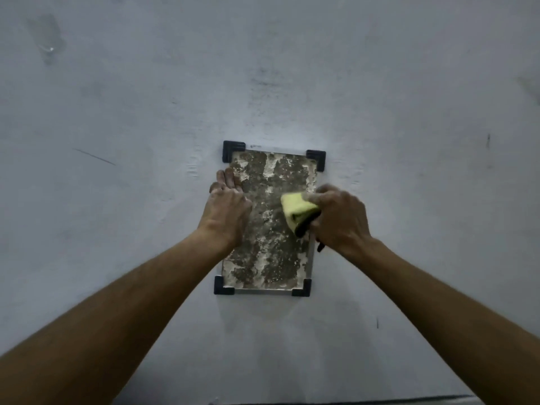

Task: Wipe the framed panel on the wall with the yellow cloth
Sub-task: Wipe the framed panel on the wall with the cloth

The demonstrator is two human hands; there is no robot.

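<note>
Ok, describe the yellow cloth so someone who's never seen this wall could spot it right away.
On the pale grey wall hangs one upright framed panel, mottled brown and white, with black corner brackets. The left hand rests flat on its left edge; the right hand is at its right edge. The yellow cloth is the folded wad in that right hand, the only bright colour here.

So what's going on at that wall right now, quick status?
Right hand gripping yellow cloth, pressed to framed panel. Left hand flat on panel's left edge. Panel blotchy all over. Nothing in the way.
</note>
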